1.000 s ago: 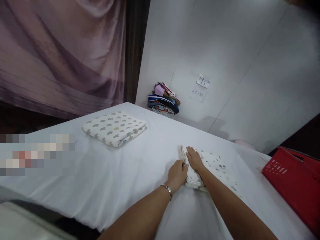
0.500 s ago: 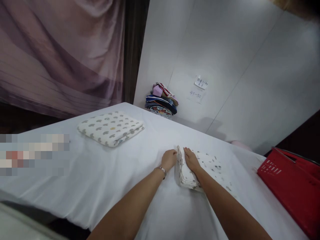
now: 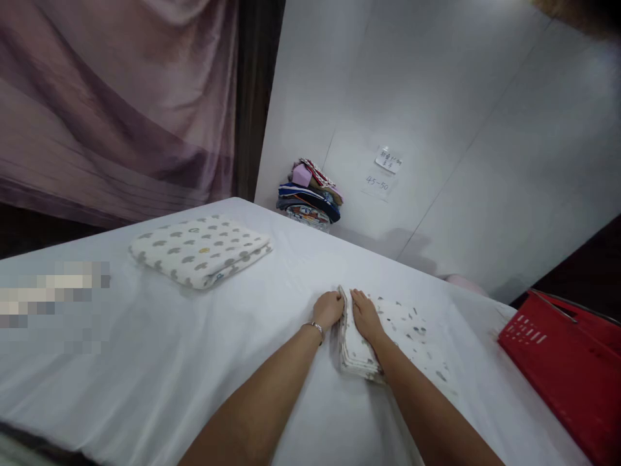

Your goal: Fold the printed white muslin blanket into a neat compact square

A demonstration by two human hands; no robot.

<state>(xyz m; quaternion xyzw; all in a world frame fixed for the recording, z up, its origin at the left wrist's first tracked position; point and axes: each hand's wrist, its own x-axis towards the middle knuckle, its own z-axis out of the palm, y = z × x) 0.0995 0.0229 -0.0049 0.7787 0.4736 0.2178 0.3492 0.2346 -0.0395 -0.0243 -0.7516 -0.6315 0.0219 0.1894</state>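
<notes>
A folded white cloth with small dark prints (image 3: 402, 333) lies on the white-covered table (image 3: 204, 362), right of centre. My right hand (image 3: 366, 316) rests flat on top of it near its left edge, fingers stretched out. My left hand (image 3: 328, 309), with a bracelet at the wrist, is curled against the cloth's left folded edge; I cannot see whether its fingers hold the layers. A second folded cloth with grey prints (image 3: 200, 250) lies apart at the far left of the table.
A red plastic basket (image 3: 567, 362) stands at the table's right edge. A pile of colourful folded fabrics (image 3: 310, 194) sits against the white wall at the back. A mauve curtain (image 3: 116, 103) hangs behind on the left. A paper note (image 3: 388, 159) is stuck on the wall.
My left hand moved from the cloth's near left corner up along its left edge. The right hand stayed on top. The view shifted slightly.
</notes>
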